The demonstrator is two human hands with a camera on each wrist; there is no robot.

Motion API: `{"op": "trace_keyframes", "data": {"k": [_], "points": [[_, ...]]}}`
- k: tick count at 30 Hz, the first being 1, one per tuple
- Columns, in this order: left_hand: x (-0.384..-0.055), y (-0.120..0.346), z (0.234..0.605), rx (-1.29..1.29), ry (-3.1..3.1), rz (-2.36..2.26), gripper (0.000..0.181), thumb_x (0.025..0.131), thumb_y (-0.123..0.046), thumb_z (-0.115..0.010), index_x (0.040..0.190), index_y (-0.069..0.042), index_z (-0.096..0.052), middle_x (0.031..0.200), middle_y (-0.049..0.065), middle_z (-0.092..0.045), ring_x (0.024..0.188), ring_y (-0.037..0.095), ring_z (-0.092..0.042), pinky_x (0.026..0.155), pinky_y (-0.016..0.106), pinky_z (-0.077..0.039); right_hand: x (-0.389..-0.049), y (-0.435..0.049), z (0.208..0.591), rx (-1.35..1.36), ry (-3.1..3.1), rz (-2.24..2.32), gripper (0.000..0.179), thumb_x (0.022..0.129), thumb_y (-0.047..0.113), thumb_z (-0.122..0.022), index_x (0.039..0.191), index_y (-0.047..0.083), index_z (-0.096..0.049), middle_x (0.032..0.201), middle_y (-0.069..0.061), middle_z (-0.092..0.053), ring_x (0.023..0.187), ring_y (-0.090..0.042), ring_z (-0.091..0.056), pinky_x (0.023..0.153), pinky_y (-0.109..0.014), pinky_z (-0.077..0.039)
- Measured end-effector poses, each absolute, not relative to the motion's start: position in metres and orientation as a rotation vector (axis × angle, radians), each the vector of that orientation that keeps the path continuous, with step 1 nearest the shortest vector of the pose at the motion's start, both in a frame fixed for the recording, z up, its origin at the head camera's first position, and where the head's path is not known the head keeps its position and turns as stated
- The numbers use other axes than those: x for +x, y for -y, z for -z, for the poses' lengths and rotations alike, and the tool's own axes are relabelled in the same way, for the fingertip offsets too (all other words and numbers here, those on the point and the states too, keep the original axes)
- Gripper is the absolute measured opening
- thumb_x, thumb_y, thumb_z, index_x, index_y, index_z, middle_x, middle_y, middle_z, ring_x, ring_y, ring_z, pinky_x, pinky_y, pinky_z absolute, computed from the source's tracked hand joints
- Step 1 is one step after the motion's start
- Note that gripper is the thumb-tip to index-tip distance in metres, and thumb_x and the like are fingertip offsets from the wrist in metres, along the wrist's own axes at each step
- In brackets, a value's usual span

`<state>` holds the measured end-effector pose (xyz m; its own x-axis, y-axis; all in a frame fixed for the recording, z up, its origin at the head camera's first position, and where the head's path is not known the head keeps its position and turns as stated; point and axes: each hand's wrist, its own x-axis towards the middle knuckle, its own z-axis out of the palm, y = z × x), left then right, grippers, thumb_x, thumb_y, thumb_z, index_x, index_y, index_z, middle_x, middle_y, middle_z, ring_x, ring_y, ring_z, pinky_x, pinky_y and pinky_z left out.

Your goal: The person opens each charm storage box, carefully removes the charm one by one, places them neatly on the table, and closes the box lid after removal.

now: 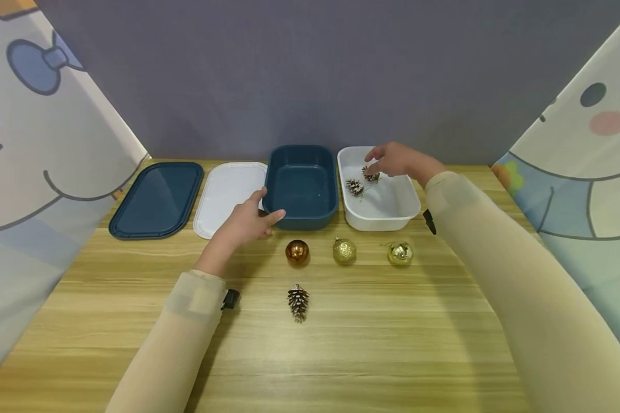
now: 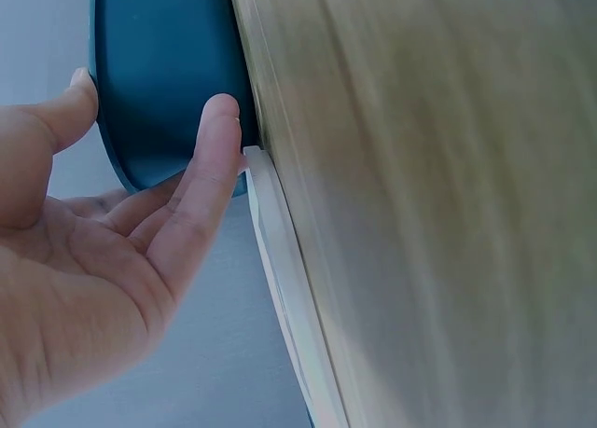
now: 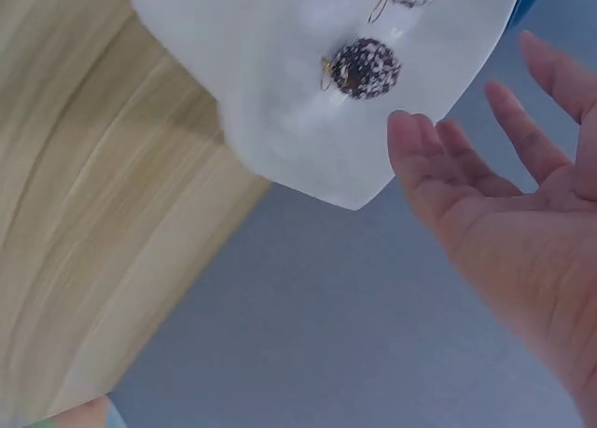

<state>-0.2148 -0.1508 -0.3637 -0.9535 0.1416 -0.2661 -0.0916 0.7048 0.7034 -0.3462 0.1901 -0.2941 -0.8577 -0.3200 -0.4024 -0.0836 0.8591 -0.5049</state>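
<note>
My left hand [image 1: 245,221] is at the left front corner of the dark blue bin [image 1: 302,222], its fingers spread along the bin's side. In the left wrist view, the thumb lies right at the rim and a finger [image 2: 201,186] overlaps the wall. My right hand [image 1: 395,159] hovers over the back of the white bin [image 1: 384,223], fingers loosely bent with nothing between them. Two frosted pinecones, one nearer the left wall [image 1: 355,187] and another partly below the fingers [image 1: 372,174], lie inside. Hanging loops show on both in the right wrist view.
A dark blue lid [image 1: 157,199] and a white lid [image 1: 227,192] lie to the left. In front of the bins are a copper ball [image 1: 297,252], a gold glitter ball [image 1: 344,251] and a shiny gold ball [image 1: 400,253]. Nearer me lies another pinecone [image 1: 298,303].
</note>
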Motion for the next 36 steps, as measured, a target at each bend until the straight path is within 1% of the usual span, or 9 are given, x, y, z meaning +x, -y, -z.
{"op": "trace_keyframes", "data": {"k": [6, 11, 18, 20, 22, 25, 29, 33, 36], "points": [[-0.215, 0.148, 0.363, 0.026, -2.603, -1.119, 0.093, 0.109, -0.046, -0.061, 0.174, -0.016, -0.001, 0.107, 0.016, -0.078, 0.088, 0.026, -0.074, 0.081, 0.034, -0.053, -0.355, -0.193, 0.299, -0.19, -2.402, 0.856, 0.063, 0.113, 0.026, -0.052, 0.168, 0.005, -0.029, 0.176, -0.019, -0.025, 0.164, -0.039, -0.023, 0.13, -0.056, -0.031], [-0.214, 0.144, 0.362, 0.021, -2.586, -1.129, 0.093, 0.108, -0.045, -0.062, 0.174, -0.016, -0.002, 0.109, 0.017, -0.078, 0.09, 0.027, -0.075, 0.078, 0.032, -0.055, -0.355, -0.198, 0.313, -0.111, -2.336, 0.966, 0.065, 0.115, 0.024, -0.046, 0.172, 0.009, -0.018, 0.179, -0.018, -0.016, 0.167, -0.037, -0.014, 0.131, -0.058, -0.028], [-0.211, 0.142, 0.359, 0.027, -2.609, -1.102, 0.094, 0.108, -0.047, -0.062, 0.174, -0.015, -0.004, 0.108, 0.016, -0.079, 0.088, 0.026, -0.075, 0.079, 0.034, -0.053, -0.353, -0.201, 0.328, -0.129, -2.33, 0.875, 0.069, 0.112, 0.014, -0.053, 0.172, 0.014, -0.02, 0.179, -0.02, -0.011, 0.166, -0.04, -0.015, 0.129, -0.059, -0.031], [-0.211, 0.142, 0.359, 0.025, -2.612, -1.104, 0.093, 0.108, -0.046, -0.062, 0.174, -0.015, -0.004, 0.107, 0.016, -0.079, 0.089, 0.026, -0.075, 0.079, 0.035, -0.054, -0.352, -0.202, 0.33, -0.148, -2.368, 0.833, 0.07, 0.109, 0.01, -0.056, 0.171, 0.013, -0.024, 0.179, -0.02, -0.011, 0.165, -0.041, -0.019, 0.127, -0.057, -0.035], [-0.211, 0.143, 0.36, 0.028, -2.609, -1.108, 0.093, 0.108, -0.046, -0.062, 0.174, -0.014, -0.004, 0.107, 0.016, -0.078, 0.089, 0.026, -0.075, 0.08, 0.034, -0.055, -0.352, -0.202, 0.333, -0.182, -2.431, 0.765, 0.07, 0.106, 0.008, -0.06, 0.17, 0.012, -0.029, 0.177, -0.021, -0.017, 0.157, -0.039, -0.034, 0.123, -0.054, -0.042], [-0.212, 0.143, 0.361, 0.028, -2.606, -1.111, 0.093, 0.108, -0.046, -0.062, 0.174, -0.015, -0.003, 0.105, 0.016, -0.078, 0.089, 0.026, -0.075, 0.08, 0.034, -0.055, -0.352, -0.203, 0.337, -0.24, -2.537, 0.634, 0.068, 0.102, 0.009, -0.065, 0.165, 0.012, -0.039, 0.165, -0.024, -0.039, 0.12, -0.031, -0.062, 0.106, -0.046, -0.054], [-0.213, 0.144, 0.363, 0.028, -2.598, -1.117, 0.094, 0.108, -0.046, -0.062, 0.174, -0.015, -0.003, 0.107, 0.016, -0.078, 0.089, 0.026, -0.075, 0.08, 0.033, -0.056, -0.353, -0.203, 0.341, -0.292, -2.606, 0.511, 0.064, 0.098, 0.01, -0.067, 0.159, 0.012, -0.049, 0.12, -0.02, -0.066, 0.073, -0.014, -0.061, 0.081, -0.036, -0.057], [-0.213, 0.144, 0.363, 0.027, -2.596, -1.118, 0.093, 0.108, -0.046, -0.062, 0.174, -0.015, -0.003, 0.107, 0.016, -0.078, 0.088, 0.026, -0.075, 0.081, 0.033, -0.056, -0.353, -0.203, 0.346, -0.319, -2.612, 0.432, 0.063, 0.098, 0.008, -0.067, 0.159, 0.009, -0.047, 0.08, -0.008, -0.066, 0.063, -0.012, -0.061, 0.07, -0.031, -0.056], [-0.213, 0.145, 0.363, 0.02, -2.596, -1.115, 0.093, 0.108, -0.046, -0.062, 0.174, -0.016, -0.004, 0.105, 0.016, -0.078, 0.088, 0.026, -0.074, 0.081, 0.033, -0.055, -0.353, -0.202, 0.349, -0.332, -2.618, 0.389, 0.062, 0.1, 0.009, -0.068, 0.158, 0.003, -0.045, 0.073, -0.005, -0.069, 0.063, -0.014, -0.065, 0.066, -0.029, -0.058]]}}
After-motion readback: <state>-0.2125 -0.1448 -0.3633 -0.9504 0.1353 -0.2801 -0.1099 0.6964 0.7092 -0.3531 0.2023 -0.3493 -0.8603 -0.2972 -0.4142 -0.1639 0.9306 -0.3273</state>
